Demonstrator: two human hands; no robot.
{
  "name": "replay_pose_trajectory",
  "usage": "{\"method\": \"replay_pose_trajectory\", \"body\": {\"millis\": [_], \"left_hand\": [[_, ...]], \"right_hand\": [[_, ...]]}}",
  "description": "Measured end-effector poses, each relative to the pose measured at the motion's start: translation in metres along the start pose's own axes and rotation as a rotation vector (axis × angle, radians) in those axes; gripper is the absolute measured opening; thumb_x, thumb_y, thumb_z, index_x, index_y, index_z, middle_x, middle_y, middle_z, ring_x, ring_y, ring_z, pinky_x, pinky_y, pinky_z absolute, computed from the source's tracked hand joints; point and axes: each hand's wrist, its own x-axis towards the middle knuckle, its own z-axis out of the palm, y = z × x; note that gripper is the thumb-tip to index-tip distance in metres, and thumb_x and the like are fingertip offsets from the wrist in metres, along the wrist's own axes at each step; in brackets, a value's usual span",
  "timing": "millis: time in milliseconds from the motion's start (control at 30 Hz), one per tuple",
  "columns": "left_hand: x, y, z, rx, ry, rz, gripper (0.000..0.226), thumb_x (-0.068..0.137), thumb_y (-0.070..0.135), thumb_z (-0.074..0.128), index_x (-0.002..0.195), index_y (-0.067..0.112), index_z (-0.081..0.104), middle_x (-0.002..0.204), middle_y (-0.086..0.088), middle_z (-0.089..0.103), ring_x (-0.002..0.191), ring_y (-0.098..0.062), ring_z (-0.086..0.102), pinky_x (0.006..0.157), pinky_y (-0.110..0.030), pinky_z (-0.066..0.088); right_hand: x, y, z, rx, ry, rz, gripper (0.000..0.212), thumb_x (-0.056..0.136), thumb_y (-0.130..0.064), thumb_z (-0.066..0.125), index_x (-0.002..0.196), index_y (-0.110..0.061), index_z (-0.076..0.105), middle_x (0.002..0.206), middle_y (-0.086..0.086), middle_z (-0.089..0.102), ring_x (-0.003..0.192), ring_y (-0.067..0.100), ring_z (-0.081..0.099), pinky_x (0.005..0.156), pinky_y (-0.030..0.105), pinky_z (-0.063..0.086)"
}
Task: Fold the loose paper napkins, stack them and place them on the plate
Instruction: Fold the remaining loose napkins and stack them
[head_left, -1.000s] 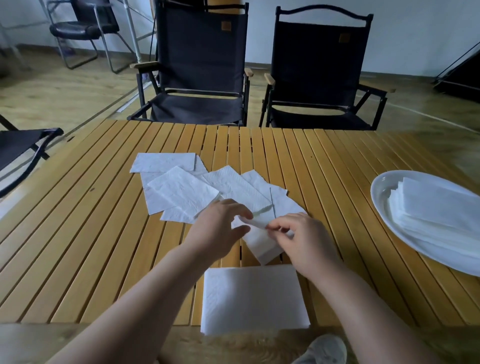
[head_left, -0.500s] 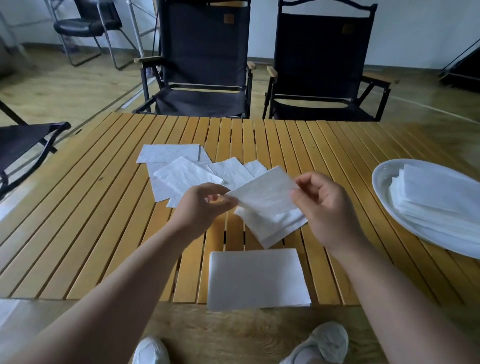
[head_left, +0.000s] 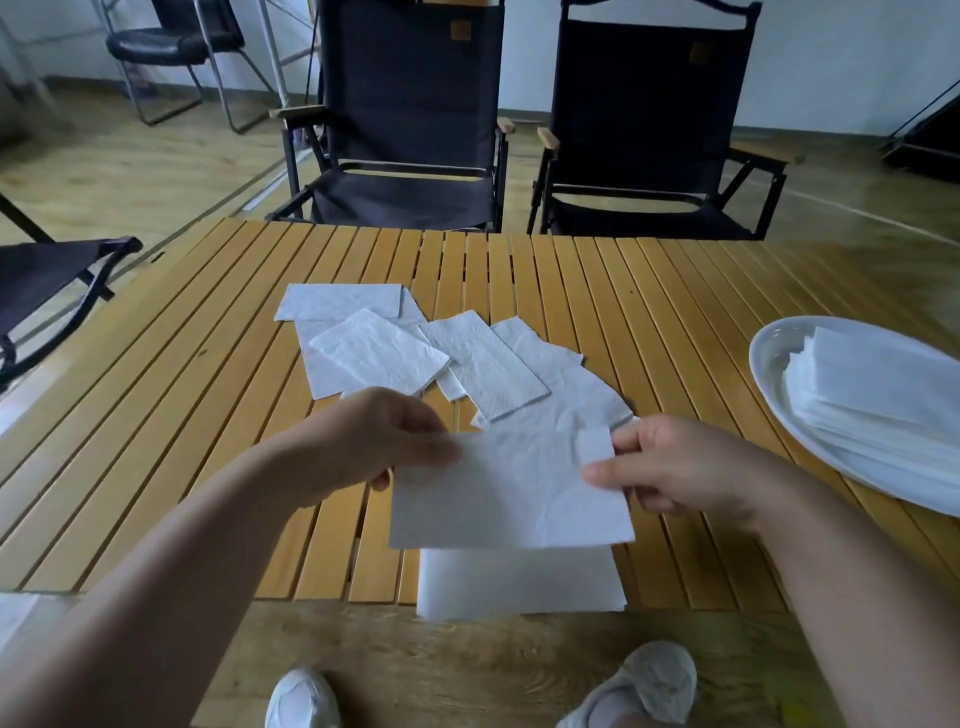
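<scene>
I hold one white paper napkin (head_left: 509, 493) spread out above the slatted wooden table (head_left: 649, 312). My left hand (head_left: 379, 441) pinches its upper left corner, and my right hand (head_left: 675, 467) pinches its upper right corner, which is turned over. Under it, at the table's near edge, lies a folded napkin stack (head_left: 519, 587). Several loose napkins (head_left: 379, 353) lie scattered in the table's middle. At the right a white oval plate (head_left: 769, 358) carries a stack of folded napkins (head_left: 883, 395).
Two dark folding chairs (head_left: 410, 130) (head_left: 654, 130) stand behind the table's far edge, and part of another chair (head_left: 47, 275) is at the left. My white shoes (head_left: 649, 686) show below the table's near edge.
The napkin, picked from the pile a second ago, has been lifted, brought toward me and spread open between both hands over the near stack.
</scene>
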Motion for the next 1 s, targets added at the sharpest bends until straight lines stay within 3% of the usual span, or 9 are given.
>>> {"method": "replay_pose_trajectory", "body": {"millis": [100,200,333,500,633,733,900,1000], "left_hand": [[-0.006,-0.003,0.004,0.123,-0.135,-0.061,0.015,0.086,0.036,0.074,0.08,0.022,0.075,0.071,-0.001,0.072,0.061,-0.017,0.055,0.052,-0.025,0.038],[-0.006,-0.004,0.011,0.198,-0.194,-0.106,0.021,0.085,0.039,0.075,0.077,0.02,0.073,0.071,-0.007,0.072,0.058,-0.014,0.057,0.052,-0.025,0.037],[-0.001,-0.004,0.021,0.339,-0.197,-0.139,0.027,0.084,0.042,0.075,0.075,0.017,0.07,0.058,0.001,0.065,0.051,-0.011,0.051,0.049,-0.02,0.036],[0.002,-0.002,0.026,0.547,-0.147,-0.141,0.032,0.082,0.049,0.074,0.072,0.021,0.064,0.064,0.0,0.064,0.055,-0.009,0.052,0.054,-0.021,0.041],[0.006,-0.002,0.026,0.684,-0.026,-0.124,0.037,0.076,0.057,0.076,0.075,0.023,0.06,0.073,0.004,0.061,0.061,-0.011,0.049,0.054,-0.023,0.037],[0.011,-0.004,0.025,0.693,0.013,-0.123,0.041,0.072,0.058,0.078,0.077,0.021,0.061,0.073,0.002,0.061,0.061,-0.013,0.048,0.054,-0.025,0.037],[0.015,-0.005,0.025,0.691,0.045,-0.099,0.039,0.074,0.056,0.078,0.079,0.021,0.061,0.076,0.0,0.064,0.062,-0.013,0.048,0.055,-0.026,0.037],[0.014,-0.005,0.026,0.714,0.066,-0.091,0.039,0.074,0.059,0.076,0.081,0.024,0.06,0.082,0.002,0.063,0.068,-0.011,0.053,0.06,-0.027,0.047]], "right_hand": [[-0.001,0.007,-0.001,-0.146,-0.143,0.106,0.017,0.087,-0.033,0.074,0.08,-0.017,0.076,0.073,0.0,0.073,0.049,0.011,0.043,0.051,0.024,0.032],[-0.002,0.005,0.001,-0.235,-0.159,0.164,0.027,0.088,-0.035,0.073,0.093,-0.009,0.074,0.078,0.004,0.077,0.049,0.012,0.044,0.052,0.025,0.033],[0.0,-0.001,0.004,-0.392,-0.173,0.201,0.037,0.09,-0.037,0.071,0.097,-0.001,0.07,0.079,0.001,0.078,0.047,0.01,0.046,0.056,0.026,0.035],[0.011,0.001,0.014,-0.486,-0.189,0.274,0.029,0.089,-0.042,0.069,0.081,-0.014,0.066,0.075,-0.001,0.077,0.046,0.01,0.046,0.058,0.028,0.036],[0.017,0.002,0.018,-0.498,-0.159,0.302,0.035,0.084,-0.046,0.074,0.088,-0.011,0.071,0.073,0.002,0.076,0.05,0.011,0.045,0.064,0.029,0.04],[0.019,0.003,0.018,-0.521,-0.121,0.297,0.042,0.082,-0.048,0.076,0.095,-0.009,0.072,0.07,0.002,0.074,0.053,0.012,0.044,0.063,0.03,0.039],[0.018,0.0,0.015,-0.551,-0.06,0.294,0.035,0.084,-0.047,0.074,0.089,-0.013,0.071,0.076,0.002,0.074,0.055,0.014,0.046,0.06,0.027,0.04],[0.015,0.004,0.007,-0.507,0.063,0.255,0.037,0.082,-0.052,0.075,0.087,-0.015,0.073,0.083,0.004,0.075,0.061,0.015,0.054,0.061,0.028,0.043]]}}
